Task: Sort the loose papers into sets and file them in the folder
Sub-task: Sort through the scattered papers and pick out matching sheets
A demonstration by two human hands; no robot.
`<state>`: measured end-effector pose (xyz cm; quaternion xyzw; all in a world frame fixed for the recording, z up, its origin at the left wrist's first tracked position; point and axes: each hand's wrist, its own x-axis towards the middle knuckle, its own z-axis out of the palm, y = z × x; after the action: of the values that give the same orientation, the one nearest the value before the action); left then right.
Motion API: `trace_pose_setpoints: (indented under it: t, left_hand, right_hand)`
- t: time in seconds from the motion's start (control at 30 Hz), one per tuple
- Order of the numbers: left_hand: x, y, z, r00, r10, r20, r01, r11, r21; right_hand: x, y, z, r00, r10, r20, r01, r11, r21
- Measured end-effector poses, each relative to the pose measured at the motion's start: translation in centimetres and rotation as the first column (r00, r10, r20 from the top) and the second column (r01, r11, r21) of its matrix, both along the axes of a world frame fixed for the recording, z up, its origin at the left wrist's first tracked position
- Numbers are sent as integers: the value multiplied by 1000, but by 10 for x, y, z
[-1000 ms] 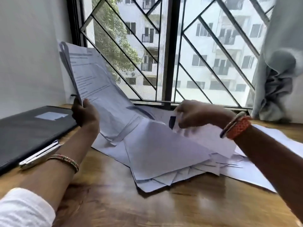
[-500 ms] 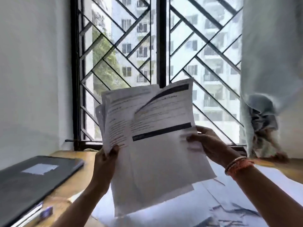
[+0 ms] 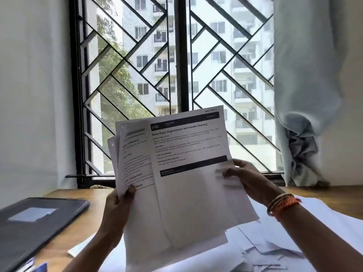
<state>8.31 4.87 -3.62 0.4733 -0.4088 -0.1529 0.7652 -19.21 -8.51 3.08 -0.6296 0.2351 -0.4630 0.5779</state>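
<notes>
I hold a fanned bunch of printed sheets upright in front of the window. My left hand pinches the back sheets at their left edge. My right hand grips the right edge of the front sheet, which has black bars and a bold heading. A dark closed folder with a pale label lies flat on the wooden table at the left. More loose white papers lie spread on the table below and to the right of my hands.
The wooden table runs up to a white wall on the left and a barred window ahead. A pale curtain hangs bunched at the right. A blue object pokes in at the bottom left by the folder.
My right hand lifted a sheet from the pile on the table and brought it up in front of the sheets in my left hand. The view tilted up toward the window.
</notes>
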Motion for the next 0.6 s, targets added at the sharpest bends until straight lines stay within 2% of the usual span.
trace_pose_setpoints:
  t: [0.27,0.3,0.33,0.37,0.4,0.43,0.47,0.5,0.53,0.6]
  left_hand:
    - [-1,1,0,999,-12,-38,12,1000,8]
    - [0,1,-1,999,-11,-37,12,1000,12]
    - [0,1,-1,999,-8,-33,9,1000,17]
    - [0,0,-2,1000,-3,-30,4,1000,22]
    - [-1,0,-2,1000,3,-25,-2,1000,26]
    - [0,-1,-2,1000,10,-23,-9,999,31]
    - [0,-3,-2,1000,16,-27,-15,999,31]
    - [2,-6,-2,999,23,-38,-22,999,33]
    - [2,-7,-2,998,27,-51,-26,999,32]
    - [2,-9,-3,997,35,-70,-32,999,36]
  right_hand:
    - [4,0,-6,997,-41,-71,41,999,6]
    - [5,1,-6,993,-102,-62,100,995,-25]
    - [4,0,-5,968,-248,-29,244,965,-102]
    - [1,-3,-3,879,-476,35,472,855,-215]
    - [-5,-5,2,686,-712,152,714,619,-328]
    - [-16,-5,9,435,-855,281,857,298,-420]
    - [-29,-3,13,232,-885,403,872,5,-490]
    - [-45,0,16,133,-865,484,819,-179,-546]
    - [-62,3,15,111,-852,512,744,-270,-611]
    - [-92,2,1,185,-861,474,575,-296,-762]
